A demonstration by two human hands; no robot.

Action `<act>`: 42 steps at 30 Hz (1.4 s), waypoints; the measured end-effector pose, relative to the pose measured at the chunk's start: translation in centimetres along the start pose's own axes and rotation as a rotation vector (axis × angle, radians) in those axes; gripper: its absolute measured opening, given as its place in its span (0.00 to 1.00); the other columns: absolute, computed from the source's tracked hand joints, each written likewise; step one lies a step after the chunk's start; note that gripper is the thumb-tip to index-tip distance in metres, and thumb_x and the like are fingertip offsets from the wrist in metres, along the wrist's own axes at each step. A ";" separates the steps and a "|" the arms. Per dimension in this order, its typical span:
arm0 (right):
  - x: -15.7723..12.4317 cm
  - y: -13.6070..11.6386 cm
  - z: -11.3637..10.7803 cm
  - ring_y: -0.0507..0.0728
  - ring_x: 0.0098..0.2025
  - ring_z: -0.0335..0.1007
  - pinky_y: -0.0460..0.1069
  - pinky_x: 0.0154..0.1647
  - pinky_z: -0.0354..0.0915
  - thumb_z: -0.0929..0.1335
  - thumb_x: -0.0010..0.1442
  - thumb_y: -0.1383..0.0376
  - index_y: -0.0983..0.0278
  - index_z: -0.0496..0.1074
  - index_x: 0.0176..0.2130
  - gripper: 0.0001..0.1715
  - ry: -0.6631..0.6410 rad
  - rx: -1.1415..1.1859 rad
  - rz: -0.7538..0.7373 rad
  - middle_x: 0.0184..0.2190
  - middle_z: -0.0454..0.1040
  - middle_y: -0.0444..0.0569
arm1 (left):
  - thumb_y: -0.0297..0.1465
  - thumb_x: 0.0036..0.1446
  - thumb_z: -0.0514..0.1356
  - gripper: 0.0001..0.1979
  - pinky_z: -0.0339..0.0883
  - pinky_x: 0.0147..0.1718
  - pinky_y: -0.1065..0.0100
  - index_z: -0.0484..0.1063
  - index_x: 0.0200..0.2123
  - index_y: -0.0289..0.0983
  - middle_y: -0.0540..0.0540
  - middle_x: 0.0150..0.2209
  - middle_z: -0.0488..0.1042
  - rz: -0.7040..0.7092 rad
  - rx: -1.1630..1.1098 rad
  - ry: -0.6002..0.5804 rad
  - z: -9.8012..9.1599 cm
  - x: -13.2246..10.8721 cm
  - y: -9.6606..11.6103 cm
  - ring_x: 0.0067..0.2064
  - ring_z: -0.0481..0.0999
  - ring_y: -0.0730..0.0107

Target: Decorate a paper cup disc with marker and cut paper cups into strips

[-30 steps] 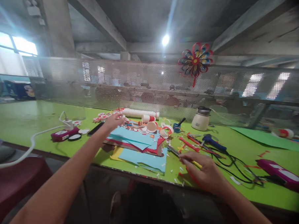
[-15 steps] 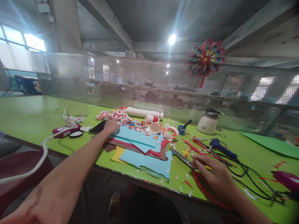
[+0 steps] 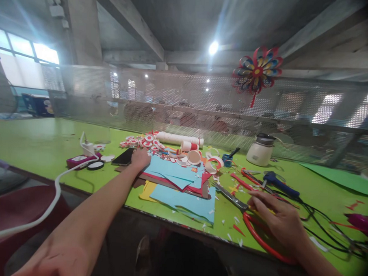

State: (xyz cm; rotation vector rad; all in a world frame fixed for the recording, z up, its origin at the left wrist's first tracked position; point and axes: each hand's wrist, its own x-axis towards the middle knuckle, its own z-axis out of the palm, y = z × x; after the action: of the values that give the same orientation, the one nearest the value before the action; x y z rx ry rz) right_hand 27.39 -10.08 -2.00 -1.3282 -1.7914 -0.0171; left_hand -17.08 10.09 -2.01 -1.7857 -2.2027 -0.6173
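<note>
My left hand (image 3: 141,158) rests at the far left corner of a stack of light blue paper (image 3: 170,170), beside a black phone (image 3: 124,156). Its fingers point away and are mostly hidden behind the back of the hand. On the right, my right hand (image 3: 279,217) is closed at the handles of large scissors (image 3: 232,197), whose red lower loop shows under the palm. The blades lie low over the table, pointing left toward the paper. Another blue sheet (image 3: 187,203) with a torn edge lies nearer the table edge, partly over yellow paper (image 3: 146,191).
Red-and-white paper rings (image 3: 147,141) are heaped behind the stack, near a white roll (image 3: 179,138). A blue glue gun (image 3: 281,184) with black cables lies right of the scissors. A white kettle (image 3: 260,151) stands farther back. A power strip (image 3: 79,161) sits left; paper scraps litter the front.
The view has shifted slightly, so things appear a little farther right. My left hand has come slightly nearer, showing more of the phone. My right hand stays at the scissors.
</note>
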 end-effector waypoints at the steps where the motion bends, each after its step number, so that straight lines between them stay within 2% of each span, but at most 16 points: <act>1: 0.0 0.1 0.0 0.57 0.32 0.78 0.50 0.37 0.72 0.65 0.60 0.55 0.63 0.77 0.41 0.18 0.001 0.007 -0.001 0.30 0.81 0.47 | 0.32 0.57 0.53 0.23 0.63 0.48 0.55 0.67 0.52 0.24 0.24 0.51 0.69 0.004 0.003 0.014 -0.2 -0.1 0.1 0.53 0.69 0.42; 5: 0.0 0.3 0.1 0.57 0.31 0.78 0.50 0.38 0.73 0.65 0.60 0.55 0.63 0.77 0.41 0.17 0.010 0.051 0.028 0.29 0.80 0.47 | 0.30 0.57 0.52 0.21 0.62 0.49 0.54 0.68 0.51 0.22 0.23 0.52 0.67 0.047 0.000 0.076 -1.0 -0.4 0.5 0.54 0.67 0.42; 9: -0.1 0.3 -0.1 0.57 0.29 0.78 0.50 0.35 0.74 0.66 0.59 0.54 0.64 0.76 0.42 0.19 0.118 0.149 0.136 0.28 0.80 0.48 | 0.28 0.59 0.51 0.18 0.60 0.52 0.57 0.70 0.48 0.24 0.27 0.51 0.68 0.183 -0.021 0.101 -1.5 -0.7 1.4 0.54 0.67 0.49; 14: -0.2 -0.8 -0.5 0.56 0.28 0.77 0.49 0.35 0.76 0.67 0.55 0.54 0.64 0.76 0.41 0.20 0.294 0.214 0.265 0.26 0.78 0.47 | 0.29 0.61 0.51 0.15 0.62 0.51 0.63 0.74 0.45 0.30 0.34 0.48 0.72 0.369 -0.034 0.047 -0.9 -1.3 2.5 0.51 0.70 0.57; 18: -0.2 -1.2 -0.9 0.57 0.27 0.77 0.49 0.33 0.77 0.67 0.54 0.55 0.63 0.76 0.39 0.17 0.345 0.194 0.266 0.23 0.77 0.45 | 0.27 0.62 0.51 0.13 0.64 0.48 0.61 0.75 0.41 0.30 0.34 0.43 0.75 0.384 -0.005 -0.011 -0.5 -1.5 2.3 0.47 0.73 0.58; 20: -0.3 -0.7 -0.9 0.57 0.26 0.77 0.49 0.31 0.76 0.67 0.54 0.56 0.62 0.77 0.39 0.16 0.335 0.166 0.260 0.23 0.77 0.45 | 0.31 0.63 0.53 0.12 0.65 0.48 0.58 0.74 0.40 0.30 0.37 0.43 0.75 0.382 0.011 -0.039 -0.4 -1.5 2.0 0.46 0.74 0.60; 23: -0.4 0.6 -0.8 0.57 0.24 0.76 0.49 0.28 0.74 0.67 0.55 0.54 0.62 0.77 0.37 0.17 0.225 0.129 0.246 0.22 0.78 0.45 | 0.36 0.63 0.56 0.12 0.66 0.49 0.55 0.73 0.40 0.32 0.42 0.43 0.75 0.392 0.027 -0.064 -0.3 -1.3 1.7 0.46 0.74 0.62; 26: -0.6 1.3 -0.6 0.60 0.29 0.79 0.52 0.29 0.74 0.66 0.55 0.53 0.62 0.78 0.36 0.18 0.088 0.036 0.197 0.29 0.81 0.48 | 0.31 0.62 0.55 0.11 0.65 0.48 0.58 0.75 0.37 0.31 0.37 0.43 0.75 0.410 0.034 -0.060 -0.1 -1.2 1.5 0.48 0.73 0.59; 29: -0.8 0.9 -0.8 0.62 0.36 0.79 0.54 0.36 0.73 0.65 0.57 0.54 0.60 0.78 0.35 0.17 -0.026 -0.119 0.082 0.35 0.82 0.50 | 0.29 0.60 0.53 0.12 0.65 0.48 0.60 0.76 0.37 0.31 0.33 0.44 0.74 0.425 0.038 -0.043 0.0 -1.3 1.5 0.48 0.73 0.56; 33: -0.9 0.0 -2.0 0.63 0.42 0.76 0.57 0.44 0.71 0.63 0.60 0.55 0.61 0.78 0.36 0.19 -0.227 -0.267 -0.070 0.39 0.80 0.55 | 0.27 0.60 0.52 0.13 0.63 0.51 0.59 0.76 0.40 0.28 0.31 0.46 0.73 0.448 0.039 -0.022 0.1 -1.8 1.7 0.50 0.72 0.54; 36: -0.7 -0.3 -2.8 0.64 0.44 0.75 0.58 0.47 0.69 0.63 0.60 0.53 0.62 0.78 0.41 0.21 -0.402 -0.367 -0.048 0.41 0.79 0.57 | 0.26 0.62 0.53 0.12 0.62 0.53 0.56 0.74 0.41 0.26 0.30 0.48 0.72 0.462 0.041 -0.031 0.2 -2.2 1.9 0.52 0.71 0.54; 39: -0.2 -0.7 -3.3 0.65 0.48 0.73 0.58 0.50 0.67 0.63 0.59 0.53 0.62 0.75 0.49 0.24 -0.509 -0.410 0.005 0.47 0.78 0.57 | 0.33 0.62 0.57 0.14 0.65 0.52 0.52 0.71 0.47 0.31 0.38 0.51 0.71 0.480 0.044 -0.057 0.0 -2.4 2.1 0.52 0.71 0.58; 42: 0.5 -1.7 -3.5 0.65 0.50 0.71 0.57 0.51 0.66 0.65 0.56 0.60 0.61 0.71 0.56 0.28 -0.603 -0.418 -0.008 0.50 0.75 0.57 | 0.36 0.62 0.59 0.17 0.69 0.49 0.53 0.69 0.51 0.33 0.39 0.52 0.70 0.486 0.055 -0.079 -0.4 -2.5 2.2 0.50 0.72 0.60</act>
State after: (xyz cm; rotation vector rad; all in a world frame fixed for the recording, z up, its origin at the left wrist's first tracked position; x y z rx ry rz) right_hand 28.22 -12.12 1.28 -1.7510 -2.3911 0.0067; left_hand -14.39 8.07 -2.43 -2.2321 -1.7030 -0.3774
